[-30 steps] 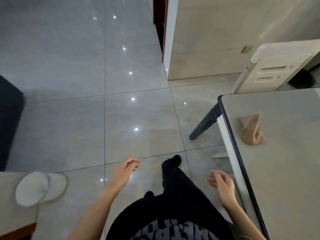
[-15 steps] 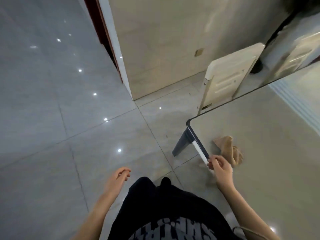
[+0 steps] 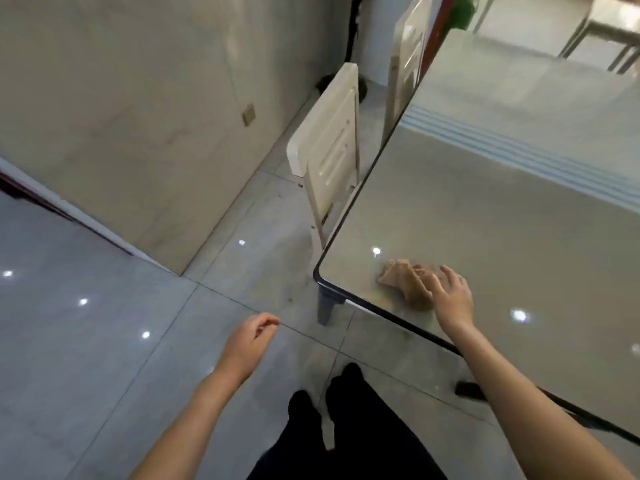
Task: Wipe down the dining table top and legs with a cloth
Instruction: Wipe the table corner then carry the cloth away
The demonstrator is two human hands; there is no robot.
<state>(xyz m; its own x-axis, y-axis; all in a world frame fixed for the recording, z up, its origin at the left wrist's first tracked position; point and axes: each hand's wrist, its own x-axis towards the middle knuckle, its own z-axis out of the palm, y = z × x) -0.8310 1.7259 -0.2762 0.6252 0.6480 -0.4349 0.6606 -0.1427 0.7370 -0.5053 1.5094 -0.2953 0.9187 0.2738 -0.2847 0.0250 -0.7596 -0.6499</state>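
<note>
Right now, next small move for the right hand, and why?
Probably close the right hand on the cloth: its fingers are spread over the crumpled cloth near the table corner, not yet gripping it. The left hand hangs empty.

A person looks down at their own two bare arms. At right, a glossy grey dining table (image 3: 502,237) fills the frame, its dark-edged corner near the centre. The right hand (image 3: 452,294) lies flat, fingers spread, on a crumpled tan cloth (image 3: 403,280) near that corner. The left hand (image 3: 247,342), loosely curled and empty, hangs over the grey tiled floor (image 3: 86,358) at lower centre. A cream chair (image 3: 329,150) stands against the table's far edge. One table leg (image 3: 325,308) shows beneath the corner.
</note>
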